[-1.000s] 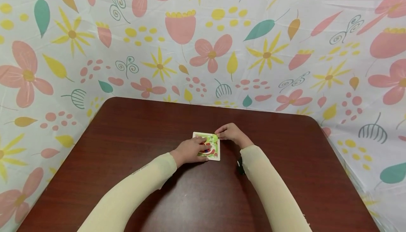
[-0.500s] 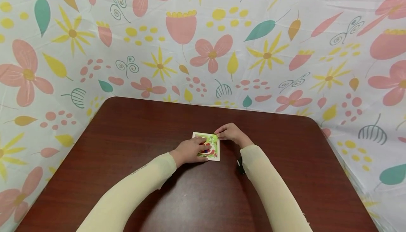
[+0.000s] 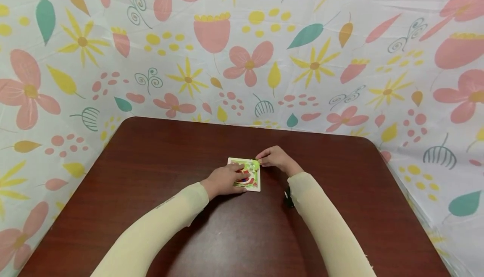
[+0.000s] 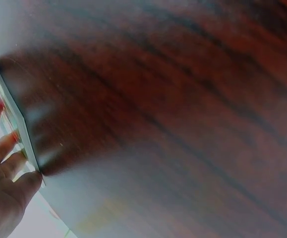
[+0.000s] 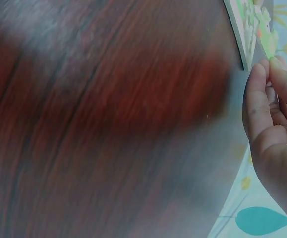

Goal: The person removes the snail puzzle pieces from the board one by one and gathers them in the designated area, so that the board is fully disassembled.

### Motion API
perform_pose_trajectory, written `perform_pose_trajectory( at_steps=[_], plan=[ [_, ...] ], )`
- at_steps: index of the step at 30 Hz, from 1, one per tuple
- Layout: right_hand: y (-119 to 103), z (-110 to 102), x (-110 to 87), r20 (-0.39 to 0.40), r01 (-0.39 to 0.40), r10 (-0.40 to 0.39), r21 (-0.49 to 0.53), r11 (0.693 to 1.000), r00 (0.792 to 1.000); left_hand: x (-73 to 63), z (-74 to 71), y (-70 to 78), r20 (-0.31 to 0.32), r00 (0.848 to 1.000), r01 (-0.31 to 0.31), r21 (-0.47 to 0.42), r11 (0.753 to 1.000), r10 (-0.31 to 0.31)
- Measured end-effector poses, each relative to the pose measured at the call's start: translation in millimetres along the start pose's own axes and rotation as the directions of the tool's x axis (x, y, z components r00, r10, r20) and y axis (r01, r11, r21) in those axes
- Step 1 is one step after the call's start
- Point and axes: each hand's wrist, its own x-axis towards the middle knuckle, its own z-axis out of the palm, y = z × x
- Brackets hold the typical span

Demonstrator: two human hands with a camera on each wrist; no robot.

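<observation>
A square picture puzzle board [image 3: 254, 181] with a pale border and a red, green and blue picture lies at the middle of the table. My left hand [image 3: 224, 180] rests on its left part with fingers spread over the picture and the thumb along the near edge. In the left wrist view that hand [image 4: 4, 191] covers much of the board [image 4: 29, 144]. At the far right corner, my right hand [image 3: 276, 159] pinches a light green puzzle piece [image 5: 266, 38] between thumb and forefinger. The piece overlaps the board's corner in the head view.
The dark brown wooden table [image 3: 181, 146] has rounded far corners. Behind it and along both sides hangs a white curtain [image 3: 242, 96] printed with flowers and leaves. A small black thing [image 3: 289, 197] shows under the right sleeve cuff [image 3: 300, 182].
The head view has shifted slightly. Both hands keep nearly the same places, the left on the board and the right pinching the green puzzle piece at its corner.
</observation>
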Motion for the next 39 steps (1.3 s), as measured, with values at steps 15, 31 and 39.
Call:
perform_pose_trajectory(
  at_steps=[15, 31, 39],
  plan=[
    [13.0, -24.0, -12.1, -0.027, -0.027, 0.026, -0.035, 0.999, 0.999, -0.8, 3.8, -0.2, -0.031, 0.999, -0.018, -0.024, 1.0, 0.017],
    [29.5, -50.3, -26.0, -0.023, -0.023, 0.021, -0.109, 0.994, 1.0, -1.6, 3.9, -0.7, -0.043, 0.999, -0.017, -0.014, 1.0, 0.016],
    [33.1, -60.6, -30.0, -0.011, -0.033, 0.032, -0.116, 0.993, 0.999, -2.7, 2.8, -1.3, -0.03, 0.999, -0.018, -0.021, 1.0, 0.018]
  ],
)
